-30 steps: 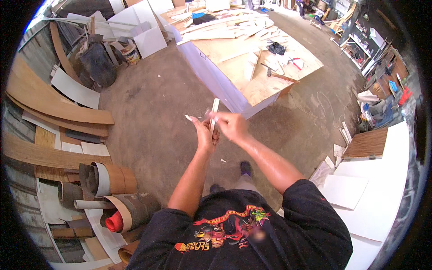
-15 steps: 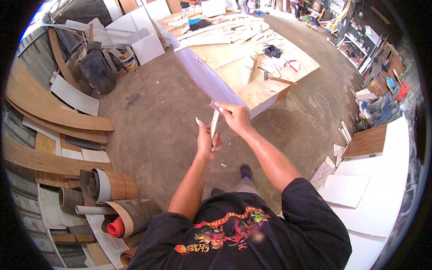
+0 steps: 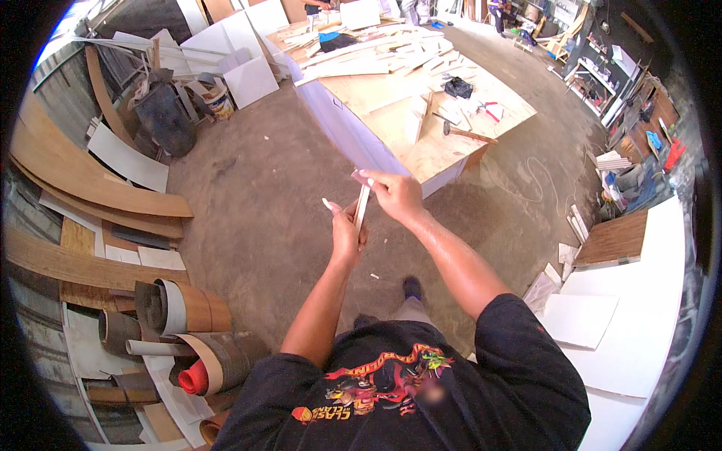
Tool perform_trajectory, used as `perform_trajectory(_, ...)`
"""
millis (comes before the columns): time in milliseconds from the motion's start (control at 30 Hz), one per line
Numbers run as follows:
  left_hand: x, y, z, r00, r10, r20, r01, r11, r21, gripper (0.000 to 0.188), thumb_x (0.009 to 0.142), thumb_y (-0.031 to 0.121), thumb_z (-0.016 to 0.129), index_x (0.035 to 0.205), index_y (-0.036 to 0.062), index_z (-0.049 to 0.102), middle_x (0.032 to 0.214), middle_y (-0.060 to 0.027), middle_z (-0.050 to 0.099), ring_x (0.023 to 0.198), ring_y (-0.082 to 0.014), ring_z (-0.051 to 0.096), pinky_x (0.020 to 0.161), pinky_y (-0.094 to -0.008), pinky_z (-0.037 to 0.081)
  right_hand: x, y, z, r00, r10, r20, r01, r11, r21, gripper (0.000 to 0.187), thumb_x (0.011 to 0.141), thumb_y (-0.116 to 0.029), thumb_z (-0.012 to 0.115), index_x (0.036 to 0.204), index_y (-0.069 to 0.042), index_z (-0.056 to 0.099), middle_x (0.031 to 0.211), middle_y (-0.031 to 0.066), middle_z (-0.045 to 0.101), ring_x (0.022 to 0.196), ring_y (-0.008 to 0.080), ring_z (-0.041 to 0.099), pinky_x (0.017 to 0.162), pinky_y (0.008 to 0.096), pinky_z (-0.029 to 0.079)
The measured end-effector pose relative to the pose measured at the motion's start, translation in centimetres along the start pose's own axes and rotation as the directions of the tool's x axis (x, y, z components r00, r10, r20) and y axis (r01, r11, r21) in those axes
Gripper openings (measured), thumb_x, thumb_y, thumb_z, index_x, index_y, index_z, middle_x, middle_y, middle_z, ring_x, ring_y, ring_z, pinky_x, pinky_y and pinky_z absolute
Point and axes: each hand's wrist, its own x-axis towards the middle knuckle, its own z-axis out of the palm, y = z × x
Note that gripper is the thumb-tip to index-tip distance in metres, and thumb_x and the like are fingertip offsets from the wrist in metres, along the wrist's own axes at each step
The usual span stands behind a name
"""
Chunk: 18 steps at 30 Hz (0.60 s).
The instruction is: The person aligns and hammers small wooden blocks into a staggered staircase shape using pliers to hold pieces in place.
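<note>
Broadly, brown floor (image 3: 248,165): it spreads under you, with a few pale scraps lying on it.
Worktable (image 3: 436,155): it stands ahead of you, a pile of wood strips (image 3: 376,62) toward its far end and a hammer (image 3: 466,135) on its nearer part.
Left hand (image 3: 347,234): your fingers curl around the lower part of a pale strip (image 3: 362,208), while the thumb points up and away from it.
Right hand (image 3: 398,197): your thumb and fingers are pinched together on a dark reddish piece (image 3: 361,178) at the upper end; how hard they press, I cannot tell.
Pale strip: it is in front of your body, between both hands and short of the table, nearly upright, its top leaning slightly right.
Dark reddish piece: it looks like an abrasive, so keep it flat to the wood, press evenly and ease off at the tip to avoid rounding the edge; a firm left grip should stop the strip twisting.
Lettering (image 3: 327,414): yellow-orange letters and a red banner surround colourful figures on your black shirt (image 3: 504,398), upside down in this view; the label on the bucket (image 3: 220,104) is too small to read.
</note>
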Motion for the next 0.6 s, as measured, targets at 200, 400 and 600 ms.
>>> perform_trajectory(200,0.2,-1.4,-0.4,0.99,0.074,-0.119,-0.063,0.993,0.1,0.084,0.102,0.063,0.012,0.132,-0.0022,0.055,0.056,0.0012,0.042,0.042,-0.0105,0.038,0.037,-0.027,0.032,-0.4,0.5,0.5,0.974,-0.134,0.182,0.154,0.984,-0.095,0.023,0.093,-0.021,0.06,0.109,-0.019,0.075,0.096,0.0101,0.073,0.083,0.0275,0.072,0.068,0.0382,0.056)
perform_trajectory(400,0.1,-2.4,-0.7,0.982,0.155,-0.107,-0.148,0.987,0.065,0.082,0.102,0.063,0.016,0.133,-0.0023,0.057,0.055,0.0024,0.042,0.042,-0.0082,0.039,0.038,-0.0256,0.031,-0.5,-0.5,0.7,0.985,-0.121,0.124,0.131,0.989,-0.068,0.023,0.09,-0.015,0.063,0.108,-0.02,0.076,0.098,0.0065,0.074,0.083,0.0207,0.073,0.068,0.0323,0.056)
perform_trajectory(600,0.8,-3.5,-0.6,0.968,0.114,-0.225,-0.136,0.987,-0.086,0.084,0.1,0.066,0.016,0.12,-0.0017,0.061,0.054,0.0025,0.044,0.039,-0.0082,0.037,0.036,-0.0257,0.03,-2.3,-0.9,1.6,0.959,-0.164,0.231,0.152,0.986,0.068,0.022,0.092,-0.023,0.062,0.109,-0.023,0.075,0.097,0.0056,0.074,0.085,0.0249,0.072,0.071,0.0355,0.056)
